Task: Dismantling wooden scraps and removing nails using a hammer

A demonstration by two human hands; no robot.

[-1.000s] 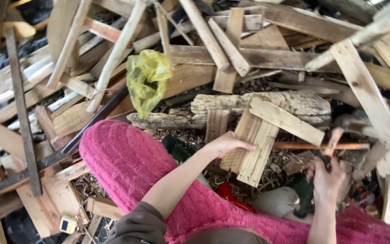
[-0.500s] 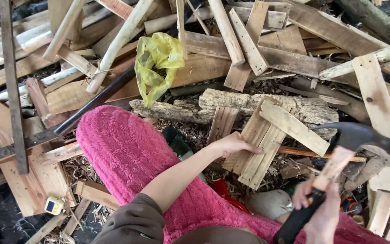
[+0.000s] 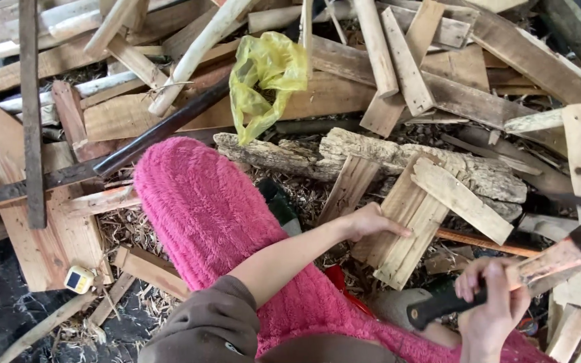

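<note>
Sprawling heap of scrap planks and sticks all around, a rough bark log across the middle, a pink fuzzy trouser leg stretched toward it, a crumpled yellow plastic bag above. Pale slatted board propped against the log, steadied by the left hand lying flat and open on its lower edge; hatchet gripped tight in the right hand, blade raised off to the right. Likely trouble: fingers close to the strike line, so a glancing or misjudged blow could reach them, or kick the loosely propped board sideways.
</note>
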